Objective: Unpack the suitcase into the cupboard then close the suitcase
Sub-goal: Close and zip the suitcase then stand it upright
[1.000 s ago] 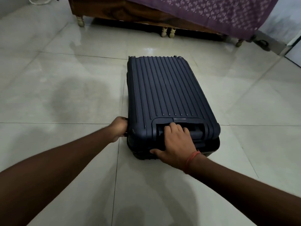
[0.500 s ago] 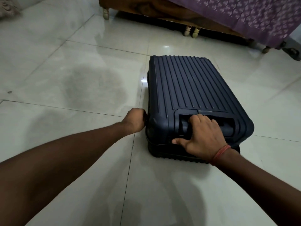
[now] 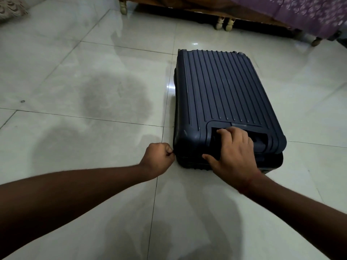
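- The dark blue hard-shell suitcase [image 3: 223,102] lies flat on the tiled floor [image 3: 93,91], ribbed lid uppermost and shut down onto its lower half, near the wooden bed frame [image 3: 197,10] with its purple cover [image 3: 309,14].
- The right hand [image 3: 234,152] rests on the near end of the lid, fingers [image 3: 225,131] curled into the recessed handle pocket and thumb along the seam, seemingly to steady the case.
- The left hand [image 3: 158,159] sits at the near left corner, fingers closed tight and pinching something small at the seam, probably a zipper pull, though it is too small to be sure.
- Judging by this, the task is either at its start, with the case being unzipped, or at its end, being zipped shut; the closed lid hides the contents, and no cupboard is in view.
- No brand, label or writing can be read on the shell.
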Demonstrator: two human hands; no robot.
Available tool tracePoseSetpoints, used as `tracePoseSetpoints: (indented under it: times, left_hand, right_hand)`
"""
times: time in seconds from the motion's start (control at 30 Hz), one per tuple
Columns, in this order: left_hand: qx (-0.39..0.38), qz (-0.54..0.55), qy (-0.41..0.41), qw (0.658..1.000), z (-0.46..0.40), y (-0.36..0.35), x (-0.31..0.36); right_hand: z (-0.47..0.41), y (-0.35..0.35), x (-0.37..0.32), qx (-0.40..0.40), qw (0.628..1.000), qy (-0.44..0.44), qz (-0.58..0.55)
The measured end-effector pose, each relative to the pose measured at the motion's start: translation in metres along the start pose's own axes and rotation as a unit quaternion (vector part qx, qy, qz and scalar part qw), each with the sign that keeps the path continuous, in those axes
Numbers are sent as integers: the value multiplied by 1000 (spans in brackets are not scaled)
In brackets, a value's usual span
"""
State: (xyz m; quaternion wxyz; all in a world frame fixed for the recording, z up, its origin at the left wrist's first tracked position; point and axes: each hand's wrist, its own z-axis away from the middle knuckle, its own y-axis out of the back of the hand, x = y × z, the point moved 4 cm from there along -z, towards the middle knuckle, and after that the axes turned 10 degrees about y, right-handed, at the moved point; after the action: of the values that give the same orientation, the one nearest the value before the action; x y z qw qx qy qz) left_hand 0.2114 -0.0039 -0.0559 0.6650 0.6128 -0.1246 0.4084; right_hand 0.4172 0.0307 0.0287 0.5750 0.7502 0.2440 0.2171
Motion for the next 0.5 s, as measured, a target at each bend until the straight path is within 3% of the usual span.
tracePoseSetpoints:
  times: [0.07, 0.13, 0.17, 0.2, 0.23, 0.3, 0.33, 0.37, 0.4, 0.5]
  left_hand:
    - [1, 21, 10, 1000, 0, -1, -3]
    - [-10, 44, 4, 999, 0, 2, -7]
    - [-17, 50, -1, 999, 1, 4, -8]
    - [-25, 51, -4, 998, 1, 6, -9]
    - [-33, 46, -5, 998, 0, 7, -10]
    - [-40, 30, -7, 999, -1, 9, -10]
    - [-36, 19, -11, 999, -2, 9, -9]
    - [-31, 9, -17, 999, -2, 9, -8]
    - [-26, 0, -24, 999, -3, 9, -8]
    - [-18, -10, -27, 999, -5, 9, -10]
  right_hand:
    - [15, 7, -26, 69, 993, 87, -32]
    - [22, -5, -52, -30, 982, 71, -175]
    - [21, -18, -61, -116, 949, -13, -291]
    - [20, -34, -67, -191, 874, -138, -424]
    - [20, -48, -71, -230, 762, -269, -542]
    - [15, -60, -76, -202, 526, -456, -689]
    - [12, -63, -76, -168, 440, -497, -729]
    - [10, -62, -77, -143, 391, -513, -751]
    - [8, -59, -76, -131, 375, -517, -758]
    - [9, -54, -66, -148, 412, -531, -725]
